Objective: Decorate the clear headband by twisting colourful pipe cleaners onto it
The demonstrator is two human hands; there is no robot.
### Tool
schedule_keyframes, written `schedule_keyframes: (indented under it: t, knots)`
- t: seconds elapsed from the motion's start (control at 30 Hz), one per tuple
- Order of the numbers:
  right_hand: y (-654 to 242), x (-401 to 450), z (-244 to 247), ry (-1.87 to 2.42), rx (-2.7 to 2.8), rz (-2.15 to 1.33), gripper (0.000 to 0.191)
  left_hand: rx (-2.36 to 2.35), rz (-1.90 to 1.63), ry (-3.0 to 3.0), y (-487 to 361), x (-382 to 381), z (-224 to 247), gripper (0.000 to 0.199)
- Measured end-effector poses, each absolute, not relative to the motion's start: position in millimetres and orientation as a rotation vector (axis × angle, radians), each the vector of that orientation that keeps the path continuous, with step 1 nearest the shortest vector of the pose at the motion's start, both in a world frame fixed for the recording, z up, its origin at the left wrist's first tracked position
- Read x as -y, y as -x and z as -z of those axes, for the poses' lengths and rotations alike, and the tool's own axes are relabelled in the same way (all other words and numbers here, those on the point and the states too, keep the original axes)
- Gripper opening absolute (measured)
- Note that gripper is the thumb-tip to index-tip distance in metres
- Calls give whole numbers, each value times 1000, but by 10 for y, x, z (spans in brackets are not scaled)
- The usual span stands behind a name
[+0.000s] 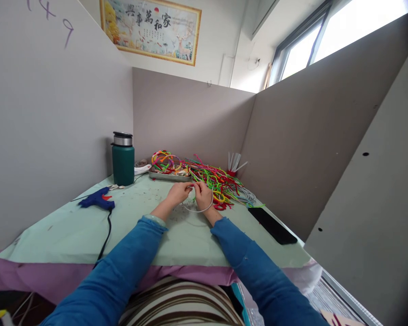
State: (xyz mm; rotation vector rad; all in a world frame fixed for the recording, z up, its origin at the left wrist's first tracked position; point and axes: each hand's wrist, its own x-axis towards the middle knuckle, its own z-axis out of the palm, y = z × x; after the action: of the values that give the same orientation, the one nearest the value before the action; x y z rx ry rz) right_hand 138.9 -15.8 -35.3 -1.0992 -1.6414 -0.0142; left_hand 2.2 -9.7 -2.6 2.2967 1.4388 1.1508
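Observation:
A thin, pale loop point(194, 211), like a slim hoop or bent cord, hangs between my hands above the green-covered table. My left hand point(179, 193) is closed, its thumb and fingers pinched at the top of the loop. Closed the same way, my right hand point(202, 196) meets the left at the fingertips, and the loop curves round beside its wrist. Something small and reddish shows at the fingertips, too small to name. Just beyond my hands lies a heap of colourful fuzzy pipe cleaners point(221, 181).
A metal tray point(170, 177) of coloured pieces stands at the back. To the left are a green bottle point(123, 160) and a blue glue gun point(98, 199) with a trailing cord. A black phone-like slab point(272, 225) lies at right. Partition panels point(193, 113) enclose the table.

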Motion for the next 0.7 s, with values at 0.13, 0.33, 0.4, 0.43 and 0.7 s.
schedule_keyframes:
  t: [0.13,0.33,0.4,0.43,0.7]
  knots:
    - [-1374,191,339,1063,1675,6,25,-1507,-1180,-2255,-15,155,7,24]
    - [-1385,164,358,1045,1699,4,26,-1609,-1185,-2100,22,121,-18,18]
    - [-1394,147,378,1103,1750,19,24,-1606,-1214,-2025,62,67,-5,19]
    - [-1398,141,388,1134,1783,26,22,-1593,-1228,-1974,83,38,4,21]
    - [-1488,152,381,1145,1828,-99,34,-1272,-1297,-1424,115,-21,0,34]
